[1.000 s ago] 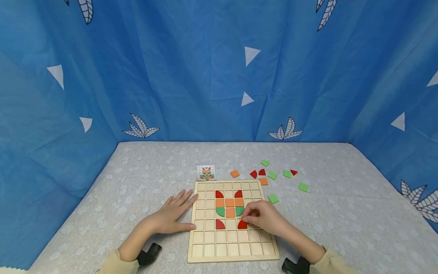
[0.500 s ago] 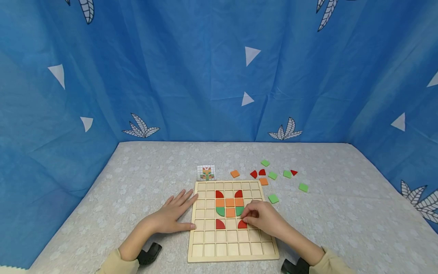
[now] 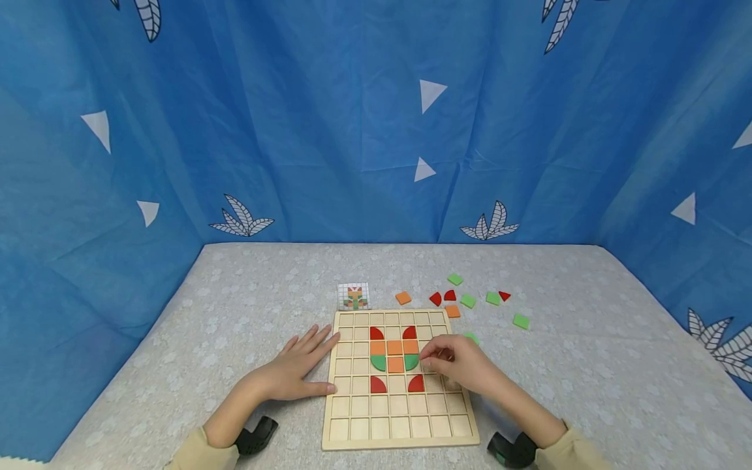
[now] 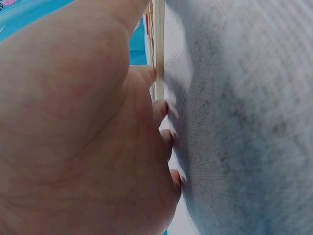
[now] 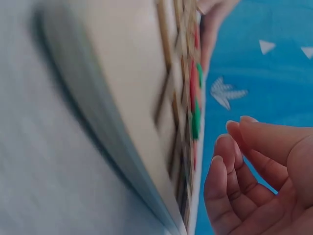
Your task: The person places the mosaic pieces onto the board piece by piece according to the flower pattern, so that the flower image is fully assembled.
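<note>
Head view: my left hand [image 3: 292, 371], spread, touches the board [image 3: 360, 406]; my right hand [image 3: 461, 362], loosely curled, hovers empty above.

Right hand [image 5: 254, 208] at the right, fingers loosely curved, and it's just clear of the wooden board [image 5: 129, 83]! Near edge blurred, that board; red pieces [image 5: 192, 88] and green pieces [image 5: 196, 125] along the grid, probably lying flat, hard to judge edge-on. Up top, part of the other hand [image 5: 213, 32], blue cloth [image 5: 266, 90] behind!
</note>
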Tool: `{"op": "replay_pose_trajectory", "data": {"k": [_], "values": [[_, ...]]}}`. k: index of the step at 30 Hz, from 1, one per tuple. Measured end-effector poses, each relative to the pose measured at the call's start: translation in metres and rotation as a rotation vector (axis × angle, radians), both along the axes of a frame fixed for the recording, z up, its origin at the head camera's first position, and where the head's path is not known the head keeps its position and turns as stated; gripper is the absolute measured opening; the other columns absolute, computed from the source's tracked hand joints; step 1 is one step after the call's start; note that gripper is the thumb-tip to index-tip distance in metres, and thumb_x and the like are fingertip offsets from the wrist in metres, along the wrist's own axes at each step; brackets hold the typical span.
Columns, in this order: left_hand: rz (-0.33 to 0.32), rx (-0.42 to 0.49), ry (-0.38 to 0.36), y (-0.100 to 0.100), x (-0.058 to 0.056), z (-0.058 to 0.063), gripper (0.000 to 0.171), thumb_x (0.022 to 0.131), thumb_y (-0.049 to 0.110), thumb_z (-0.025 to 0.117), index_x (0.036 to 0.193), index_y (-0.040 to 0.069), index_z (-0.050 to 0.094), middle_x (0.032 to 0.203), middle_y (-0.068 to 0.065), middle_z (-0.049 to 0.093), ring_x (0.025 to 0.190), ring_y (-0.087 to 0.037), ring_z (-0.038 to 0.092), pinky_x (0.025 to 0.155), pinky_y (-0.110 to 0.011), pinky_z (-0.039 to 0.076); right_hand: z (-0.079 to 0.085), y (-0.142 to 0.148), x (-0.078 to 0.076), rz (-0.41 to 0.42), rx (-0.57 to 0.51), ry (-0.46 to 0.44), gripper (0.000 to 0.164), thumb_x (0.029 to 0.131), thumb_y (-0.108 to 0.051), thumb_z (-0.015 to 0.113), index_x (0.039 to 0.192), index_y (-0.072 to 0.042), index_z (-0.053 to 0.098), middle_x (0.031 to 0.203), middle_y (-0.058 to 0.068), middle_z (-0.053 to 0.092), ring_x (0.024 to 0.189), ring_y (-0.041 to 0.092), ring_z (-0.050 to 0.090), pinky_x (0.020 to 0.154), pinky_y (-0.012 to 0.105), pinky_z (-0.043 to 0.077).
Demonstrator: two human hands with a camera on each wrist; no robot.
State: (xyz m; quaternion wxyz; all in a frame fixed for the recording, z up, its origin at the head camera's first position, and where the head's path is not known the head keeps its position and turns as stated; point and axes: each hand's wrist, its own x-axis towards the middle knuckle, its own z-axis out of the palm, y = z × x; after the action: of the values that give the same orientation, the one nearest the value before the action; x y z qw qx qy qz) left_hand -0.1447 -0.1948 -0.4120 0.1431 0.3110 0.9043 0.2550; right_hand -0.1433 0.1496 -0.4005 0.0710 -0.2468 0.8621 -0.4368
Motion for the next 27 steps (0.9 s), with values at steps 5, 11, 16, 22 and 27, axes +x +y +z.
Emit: {"op": "replay_pose_trajectory", "data": {"k": [5,11,16,22,27], "values": [[0.001,-0.021,-0.011,0.001,0.001,0.003,0.087,0.086,0.056,0.057,0.15,0.009,0.02,0.153,-0.017,0.01,0.138,-0.038,0.002,0.103,-0.062,0.003,0.012,0.017,-0.011,-0.076,-0.001,0.008,0.007,0.089,-0.01,0.065,0.093,-0.006,0.07,0.086,-0.002,0.063,0.065,0.014,0.055,0.053,0.027,0.047],[0.0,-0.006,-0.006,0.001,0.0,0.0,0.087,0.086,0.055,0.058,0.15,0.009,0.021,0.153,-0.017,0.011,0.138,-0.038,0.003,0.103,-0.062,0.003,0.015,0.049,-0.025,-0.183,-0.005,-0.015,0.014,0.091,-0.009,0.062,0.101,-0.001,0.068,0.088,0.008,0.064,0.067,0.023,0.057,0.056,0.031,0.048],[0.019,-0.015,-0.002,-0.001,-0.001,-0.006,0.089,0.085,0.058,0.058,0.151,0.014,0.02,0.154,-0.013,0.009,0.139,-0.033,0.002,0.104,-0.059,0.003,0.009,0.07,-0.035,-0.244,0.032,-0.034,0.015,0.092,-0.006,0.06,0.103,0.002,0.067,0.09,0.009,0.063,0.069,0.023,0.056,0.057,0.031,0.047],[0.035,-0.037,-0.013,-0.003,-0.004,-0.013,0.091,0.083,0.064,0.055,0.152,0.019,0.017,0.155,-0.005,0.005,0.139,-0.025,-0.003,0.106,-0.055,0.001,-0.003,0.08,-0.04,-0.153,0.065,-0.055,0.014,0.09,-0.005,0.063,0.102,0.001,0.067,0.08,0.003,0.055,0.067,0.016,0.048,0.055,0.027,0.041],[0.034,-0.04,-0.019,-0.003,-0.005,-0.014,0.091,0.082,0.065,0.054,0.152,0.021,0.015,0.155,-0.002,0.003,0.139,-0.023,-0.004,0.106,-0.054,0.0,-0.008,0.079,-0.04,-0.13,0.087,-0.056,0.014,0.086,-0.004,0.067,0.1,0.0,0.066,0.075,0.002,0.051,0.061,0.014,0.043,0.052,0.026,0.037]]}}
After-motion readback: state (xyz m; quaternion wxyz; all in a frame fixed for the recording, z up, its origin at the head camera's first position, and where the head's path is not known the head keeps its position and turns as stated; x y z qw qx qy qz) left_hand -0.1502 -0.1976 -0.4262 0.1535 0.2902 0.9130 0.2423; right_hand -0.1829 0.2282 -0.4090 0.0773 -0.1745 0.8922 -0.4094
